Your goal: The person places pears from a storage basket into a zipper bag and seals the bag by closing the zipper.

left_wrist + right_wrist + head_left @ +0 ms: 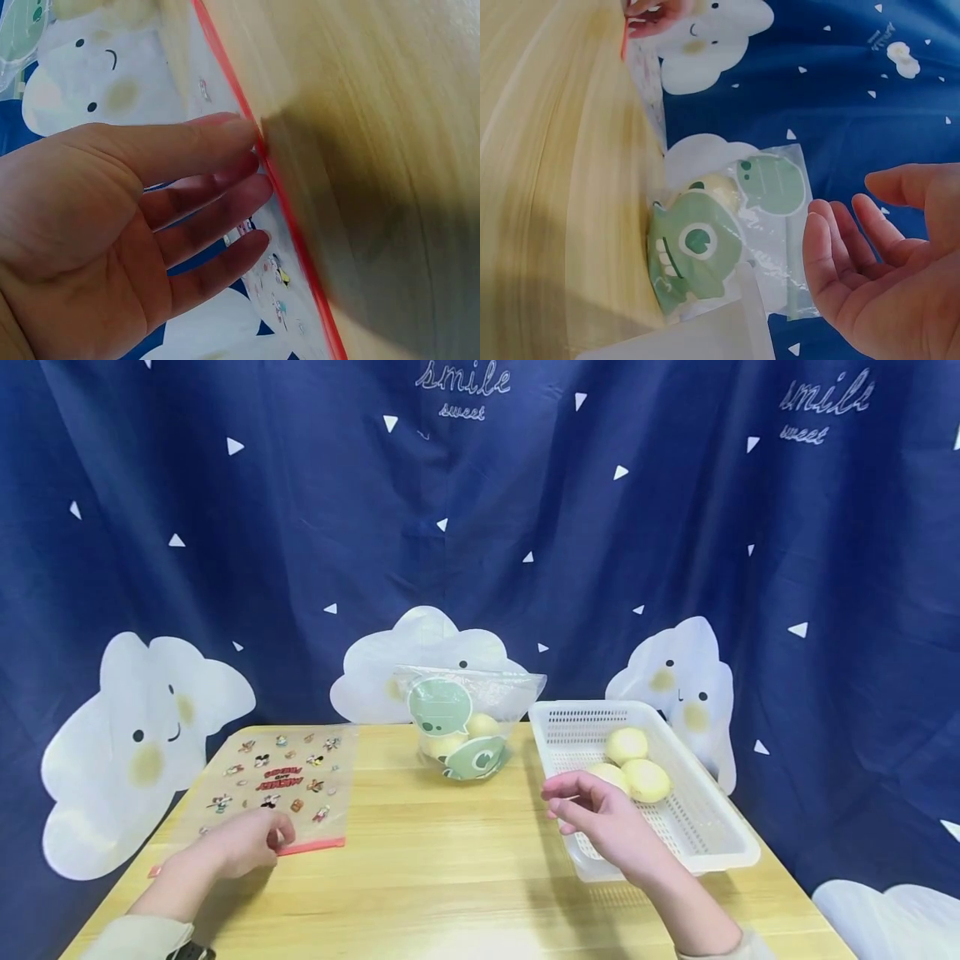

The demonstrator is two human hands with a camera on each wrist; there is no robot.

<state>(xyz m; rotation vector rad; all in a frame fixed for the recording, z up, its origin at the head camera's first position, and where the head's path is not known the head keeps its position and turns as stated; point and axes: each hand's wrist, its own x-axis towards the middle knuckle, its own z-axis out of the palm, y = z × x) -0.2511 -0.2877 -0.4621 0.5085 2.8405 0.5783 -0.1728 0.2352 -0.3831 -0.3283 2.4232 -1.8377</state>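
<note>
On the left of the table lies a clear zip bag (283,768) with small cartoon prints and a red zip strip (281,191) along its near edge. My left hand (243,842) pinches that edge between thumb and fingers (217,225). My right hand (600,814) hovers empty by the left side of the white basket (720,827), its fingers loosely bent. Three pale yellow, rounded potato-like items (647,781) sit in the basket, one partly hidden by the hand. A clear bag with green cartoon prints (480,758) stands upright at the back middle, holding similar yellow items (482,724).
The wooden table (420,868) has its back edge against a dark blue curtain (480,510) with white clouds and triangles. The basket stands near the table's right edge.
</note>
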